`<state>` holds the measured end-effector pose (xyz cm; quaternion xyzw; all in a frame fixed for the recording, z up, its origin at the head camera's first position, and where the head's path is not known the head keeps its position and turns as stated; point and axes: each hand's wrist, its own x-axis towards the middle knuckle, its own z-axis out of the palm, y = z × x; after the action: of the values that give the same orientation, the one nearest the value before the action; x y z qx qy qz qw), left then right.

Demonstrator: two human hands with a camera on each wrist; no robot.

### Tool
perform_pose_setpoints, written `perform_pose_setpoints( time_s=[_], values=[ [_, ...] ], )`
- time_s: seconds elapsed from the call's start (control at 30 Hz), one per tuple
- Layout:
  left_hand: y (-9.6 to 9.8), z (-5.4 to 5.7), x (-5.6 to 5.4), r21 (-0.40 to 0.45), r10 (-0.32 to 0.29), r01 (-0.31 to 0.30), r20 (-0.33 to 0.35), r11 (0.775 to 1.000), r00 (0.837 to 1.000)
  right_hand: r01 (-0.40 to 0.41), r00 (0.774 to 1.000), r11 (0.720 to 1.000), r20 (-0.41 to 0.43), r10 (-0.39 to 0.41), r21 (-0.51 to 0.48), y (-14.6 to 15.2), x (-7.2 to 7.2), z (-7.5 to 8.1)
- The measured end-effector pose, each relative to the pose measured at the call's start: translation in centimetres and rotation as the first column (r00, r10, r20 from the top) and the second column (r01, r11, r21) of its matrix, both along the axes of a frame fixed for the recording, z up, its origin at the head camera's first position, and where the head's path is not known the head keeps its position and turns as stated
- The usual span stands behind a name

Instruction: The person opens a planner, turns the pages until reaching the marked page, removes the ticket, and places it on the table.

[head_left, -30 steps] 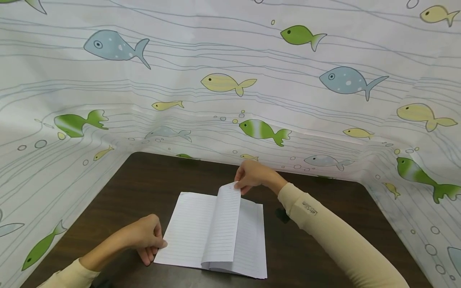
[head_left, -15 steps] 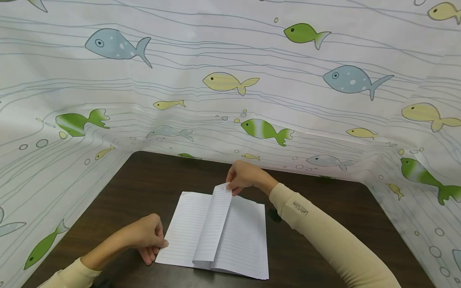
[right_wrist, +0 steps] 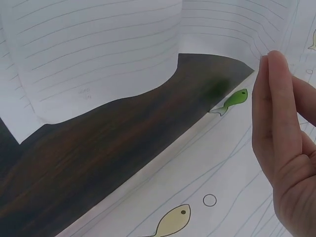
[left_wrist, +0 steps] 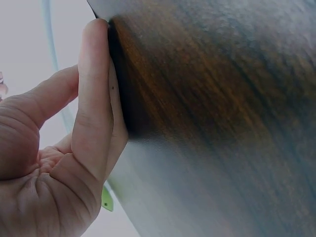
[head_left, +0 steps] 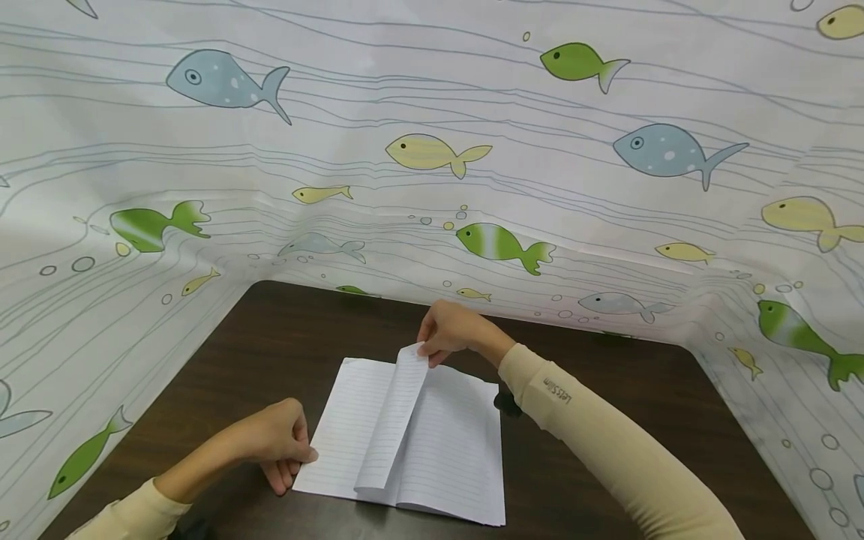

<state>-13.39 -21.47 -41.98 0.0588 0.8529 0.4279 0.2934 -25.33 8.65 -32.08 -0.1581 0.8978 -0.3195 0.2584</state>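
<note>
An open notebook [head_left: 459,450] with ruled white pages lies on the dark table. One page [head_left: 394,420] stands lifted and curls over to the left of the spine. At its top edge, my right hand [head_left: 454,330] pinches that page between thumb and fingers. My left hand [head_left: 280,441] is at the lower left corner, its thumb on the sheet's edge and its other fingers down by the table. In the left wrist view, straight fingers [left_wrist: 94,94] lie against the wood and the notebook is hidden. The right wrist view shows the bent ruled page [right_wrist: 98,54] beside the hand.
A dark wood-grain table [head_left: 594,442] surrounds the notebook. White sheeting [head_left: 432,90] printed with fish walls it in at the back and both sides. A small black object [head_left: 506,401] shows beneath the right cuff.
My right hand has drawn the lifted page leftward across the spine, uncovering more of the right-hand page. The left hand has stayed at the notebook's left edge.
</note>
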Motion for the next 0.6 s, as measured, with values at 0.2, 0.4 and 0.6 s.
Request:
perform_pose_setpoints(
  time_s=[0.2,0.4,0.6],
  values=[
    [0.1,0.1,0.0,-0.009,0.003,-0.003,0.001,1.000,1.000,0.002,1.000,1.000,0.018,-0.002,-0.031,-0.4,0.0,-0.7],
    [0.1,0.0,-0.1,0.001,-0.013,0.013,-0.013,1.000,1.000,0.000,1.000,0.999,0.006,0.000,-0.034,-1.1,0.1,-0.9],
    [-0.1,-0.3,0.0,0.022,-0.017,0.017,-0.020,1.000,1.000,0.001,1.000,0.997,0.025,0.001,-0.077,-2.2,0.2,-1.2]
  ],
)
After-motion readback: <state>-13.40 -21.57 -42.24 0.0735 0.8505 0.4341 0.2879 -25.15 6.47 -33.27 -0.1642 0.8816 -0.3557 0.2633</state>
